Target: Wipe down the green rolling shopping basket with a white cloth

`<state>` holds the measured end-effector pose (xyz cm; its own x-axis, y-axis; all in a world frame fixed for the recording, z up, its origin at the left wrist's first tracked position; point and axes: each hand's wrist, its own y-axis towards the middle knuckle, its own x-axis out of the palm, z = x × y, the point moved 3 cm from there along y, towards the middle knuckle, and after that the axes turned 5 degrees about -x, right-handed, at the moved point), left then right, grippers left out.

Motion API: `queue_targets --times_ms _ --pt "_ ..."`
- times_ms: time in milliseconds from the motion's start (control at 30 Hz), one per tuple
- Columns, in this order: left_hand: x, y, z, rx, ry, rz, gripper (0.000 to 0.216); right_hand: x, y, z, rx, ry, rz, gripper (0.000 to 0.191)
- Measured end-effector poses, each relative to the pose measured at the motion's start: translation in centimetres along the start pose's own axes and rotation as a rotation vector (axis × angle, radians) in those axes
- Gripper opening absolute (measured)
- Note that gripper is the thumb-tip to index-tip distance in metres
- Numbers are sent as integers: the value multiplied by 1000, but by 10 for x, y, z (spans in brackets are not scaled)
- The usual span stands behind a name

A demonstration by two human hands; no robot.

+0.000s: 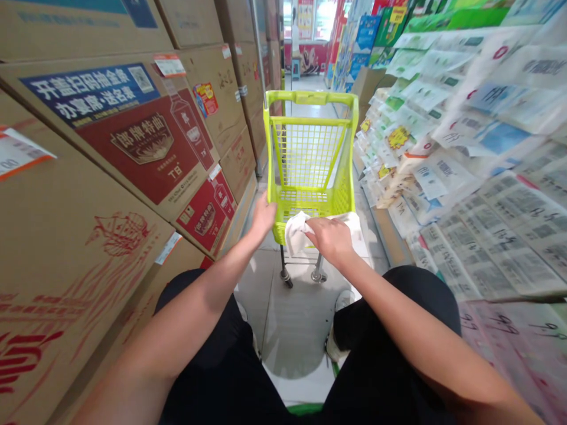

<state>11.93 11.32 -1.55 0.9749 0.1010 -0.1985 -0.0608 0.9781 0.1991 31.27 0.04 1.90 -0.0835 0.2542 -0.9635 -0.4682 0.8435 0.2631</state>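
A small lime-green shopping cart stands upright in the aisle right in front of me, its basket without goods. My left hand is closed around the left edge of the cart's basket. In my right hand is a white cloth, bunched between the fingers and pressed to the front lower rim of the basket. Part of the cloth hangs down over the rim, and another part spreads out to the right of the hand.
Stacked cardboard cartons line the left side. Plastic-wrapped tissue packs pile up along the right. Beneath the cart are metal legs with casters on the tiled floor. Farther down the aisle stands a blue stool.
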Motion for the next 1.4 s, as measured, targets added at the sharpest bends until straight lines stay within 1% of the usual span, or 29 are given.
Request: queue_targets --times_ms 133,200,233,300,367,467,567,600,667,733,800,900,967,1033,1133,1233,1267,1300,1333,1400 --pt "33 -23 4 34 -36 86 43 3 3 -12 -19 15 12 19" --pt "40 -27 6 56 -39 82 41 3 4 -14 -27 26 3 20" --pt "41 -27 6 62 -35 62 40 2 4 -13 -35 36 1 20" --pt "34 -22 7 54 -22 12 40 1 4 -10 -58 64 7 20" --pt "21 -12 8 13 -6 -20 42 0 5 -4 -67 86 17 20" --pt "-2 6 7 -64 -11 -54 46 0 7 7 -50 88 13 23" --pt "-16 19 7 -89 -62 -101 53 0 7 16 -15 49 9 24" --pt "-18 22 7 -91 -80 -100 54 0 7 17 -9 33 11 23" --pt "-18 21 7 -93 -108 -53 52 2 6 18 -2 4 21 22" --pt "-15 15 6 -74 -107 24 49 5 4 16 1 -14 35 21" --pt "-7 6 7 -30 -69 88 45 8 4 12 7 -22 46 20" --pt "13 -11 8 12 -6 160 41 10 7 2 -6 -5 49 22" --pt "28 -22 9 -15 10 216 44 10 11 -7 -20 6 42 21" --pt "44 -33 10 -47 29 227 50 8 12 -12 -11 7 22 18" --pt "56 -49 15 -64 90 166 50 0 5 -6 14 9 -57 21" --pt "55 -62 22 -71 136 -9 37 -15 -12 14 36 26 -161 29" --pt "51 -65 26 -69 164 -57 34 -20 -19 20 37 36 -185 29" --pt "46 -66 30 -57 204 -75 32 -25 -26 27 32 45 -203 29" --pt "39 -66 35 -31 253 -61 33 -28 -33 32 23 50 -215 29" --pt "24 -62 47 67 357 47 41 -33 -44 40 30 34 -233 28"
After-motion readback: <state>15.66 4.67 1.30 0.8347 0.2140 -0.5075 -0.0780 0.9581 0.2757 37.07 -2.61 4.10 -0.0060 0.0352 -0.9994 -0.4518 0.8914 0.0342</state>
